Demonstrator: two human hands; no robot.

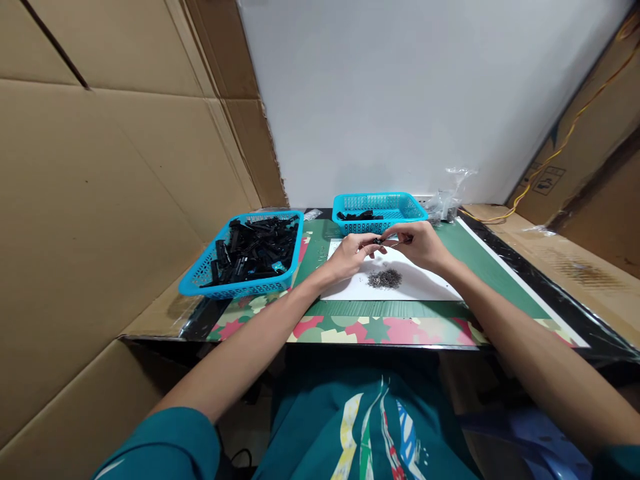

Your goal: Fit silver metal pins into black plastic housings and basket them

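Note:
Over a white sheet of paper (345,291), my two hands meet close together. The fingers of my left hand (353,255) are closed on a small black part (378,241), mostly hidden by the fingertips. Pinched in my right hand (416,241) is a thin metal tool (395,244), perhaps tweezers, its tip at the black part. Below the hands, a pile of tiny dark metal pieces (385,279) lies on the paper; they are too small to name.
To the left stands a blue basket (240,290) heaped with black plastic parts (257,247). Behind my hands is a second blue basket (380,198) with fewer black parts. Clear plastic bags (447,200) lie at the back right. Cardboard (125,153) walls the left side.

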